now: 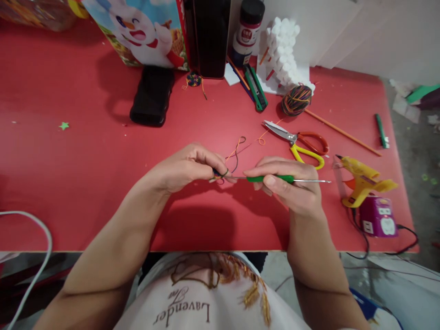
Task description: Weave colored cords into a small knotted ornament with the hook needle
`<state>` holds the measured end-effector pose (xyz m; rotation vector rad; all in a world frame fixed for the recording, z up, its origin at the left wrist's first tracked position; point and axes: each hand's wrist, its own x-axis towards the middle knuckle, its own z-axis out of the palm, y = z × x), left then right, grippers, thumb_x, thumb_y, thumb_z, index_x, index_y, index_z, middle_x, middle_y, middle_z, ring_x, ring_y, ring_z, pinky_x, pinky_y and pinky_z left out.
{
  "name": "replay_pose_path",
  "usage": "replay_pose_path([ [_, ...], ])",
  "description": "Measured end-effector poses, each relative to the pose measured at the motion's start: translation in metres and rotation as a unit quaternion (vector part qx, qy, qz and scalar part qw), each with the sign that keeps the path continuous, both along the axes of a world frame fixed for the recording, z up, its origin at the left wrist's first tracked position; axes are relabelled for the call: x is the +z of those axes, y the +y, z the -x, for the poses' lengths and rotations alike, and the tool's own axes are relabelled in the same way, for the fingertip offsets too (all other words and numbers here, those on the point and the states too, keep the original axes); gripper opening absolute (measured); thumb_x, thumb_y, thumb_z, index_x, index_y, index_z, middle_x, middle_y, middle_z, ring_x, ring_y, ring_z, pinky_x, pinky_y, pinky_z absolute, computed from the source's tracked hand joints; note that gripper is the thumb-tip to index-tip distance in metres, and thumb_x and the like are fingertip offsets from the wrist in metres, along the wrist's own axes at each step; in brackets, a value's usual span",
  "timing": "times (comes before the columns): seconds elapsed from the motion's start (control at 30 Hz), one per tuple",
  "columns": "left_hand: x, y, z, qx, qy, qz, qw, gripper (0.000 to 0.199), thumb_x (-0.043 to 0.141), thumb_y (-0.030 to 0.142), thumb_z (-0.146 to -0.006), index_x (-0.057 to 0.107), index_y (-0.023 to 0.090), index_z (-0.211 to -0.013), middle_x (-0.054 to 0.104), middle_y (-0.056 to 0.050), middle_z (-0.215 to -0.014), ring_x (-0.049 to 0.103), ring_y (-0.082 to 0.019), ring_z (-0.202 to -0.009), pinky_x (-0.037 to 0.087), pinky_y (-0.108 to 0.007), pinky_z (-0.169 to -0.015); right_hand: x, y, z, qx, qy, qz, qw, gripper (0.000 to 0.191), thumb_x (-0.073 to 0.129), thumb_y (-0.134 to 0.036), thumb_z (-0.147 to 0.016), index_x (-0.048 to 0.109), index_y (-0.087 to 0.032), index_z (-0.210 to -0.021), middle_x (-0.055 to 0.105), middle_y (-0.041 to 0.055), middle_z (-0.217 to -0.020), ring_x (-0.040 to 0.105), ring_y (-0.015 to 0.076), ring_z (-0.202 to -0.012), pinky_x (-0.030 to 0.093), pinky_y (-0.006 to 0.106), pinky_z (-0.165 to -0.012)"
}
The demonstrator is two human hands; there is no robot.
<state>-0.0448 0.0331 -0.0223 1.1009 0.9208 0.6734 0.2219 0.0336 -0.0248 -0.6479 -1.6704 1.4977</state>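
Note:
Between thumb and fingers, my left hand [192, 167] pinches a small piece of multicoloured crochet work [217, 174], mostly hidden by the fingertips. My right hand [287, 178] is closed round the green handle of a double-ended crochet hook [270, 178]. One metal end reaches left to the crochet work; the other points right, past the hand. A loose strand of variegated yarn [237, 151] runs from the work up and right towards a dark multicoloured yarn ball [296, 100]. Beyond my right hand lie scissors [295, 140] with one red and one yellow handle.
On the red table [85, 183] are a black phone-like case [153, 96], a small round crocheted piece [194, 79], a green box cutter [256, 87] and an orange stick [343, 133]. A yellow glue gun [364, 178] and purple box [379, 217] stand right, with cables over the edge.

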Motion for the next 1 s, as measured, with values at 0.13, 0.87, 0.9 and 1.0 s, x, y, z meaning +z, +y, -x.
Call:
replay_pose_path([
  [0.13,0.002,0.000,0.001,-0.070,0.001,-0.022,0.997,0.031,0.063,0.010,-0.063,0.089,0.022,-0.076,0.077,-0.007,-0.073,0.061,-0.014,-0.059,0.043,-0.024,-0.053,-0.001,0.001,-0.005,0.036,0.002,0.060,0.998,0.024,0.071,-0.024,-0.100,0.086,-0.017,-0.117,0.075,0.0065,-0.085,0.063,0.0114,-0.063,0.047,0.024,-0.053],
  [0.87,-0.016,-0.019,-0.046,0.276,-0.158,-0.030,0.947,0.023,0.093,0.018,-0.077,0.090,0.029,-0.096,0.085,-0.006,-0.112,0.077,-0.015,-0.082,0.064,-0.026,-0.071,-0.026,-0.005,0.044,-0.144,0.212,0.203,0.945,0.025,0.072,-0.042,-0.098,0.083,-0.024,-0.111,0.067,-0.0006,-0.075,0.043,0.0063,-0.049,0.042,0.024,-0.049],
  [0.9,-0.016,-0.019,-0.045,0.274,-0.156,-0.025,0.949,0.023,0.092,0.020,-0.079,0.089,0.029,-0.100,0.084,-0.006,-0.116,0.077,-0.015,-0.081,0.064,-0.026,-0.069,-0.027,-0.004,0.046,-0.146,0.210,0.201,0.946,0.024,0.072,-0.041,-0.098,0.082,-0.024,-0.111,0.067,-0.0010,-0.076,0.043,0.0062,-0.049,0.042,0.024,-0.049],
  [1.0,-0.013,-0.018,-0.043,0.271,-0.151,-0.019,0.950,0.018,0.089,0.029,-0.084,0.089,0.027,-0.102,0.084,-0.008,-0.116,0.075,-0.015,-0.077,0.062,-0.025,-0.061,-0.030,-0.004,0.048,-0.139,0.210,0.198,0.947,0.024,0.071,-0.040,-0.099,0.083,-0.025,-0.113,0.067,-0.0015,-0.076,0.043,0.0060,-0.049,0.041,0.024,-0.049],
])
